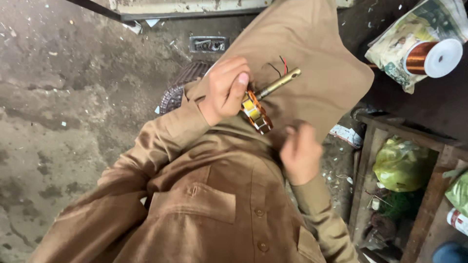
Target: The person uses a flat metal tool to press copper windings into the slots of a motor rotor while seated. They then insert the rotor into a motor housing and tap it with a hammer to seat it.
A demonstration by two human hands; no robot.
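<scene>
While the wound stator coil (255, 112), copper wire wrapped in yellow tape, sits on a brass-coloured shaft (279, 83) over the person's brown-clothed lap (312, 53), the left hand (225, 87) is closed around it, thumb pressed along its upper edge. Thin red and black wires (282, 65) stick out just beside the shaft. Near the coil's lower end the right hand (300, 153) hovers with fingers curled loosely inward; it is blurred, and whether it pinches anything cannot be told. Both forearms come up from below in brown sleeves, the left bent sharply across the chest. Behind the left hand a dark ribbed motor housing (178, 90) lies on the dirty concrete floor (63, 97). Well apart, at upper right, a spool of copper wire (431, 57) rests on printed paper. A wooden crate (370, 160) at right holds a yellow-green plastic bag (399, 165).
</scene>
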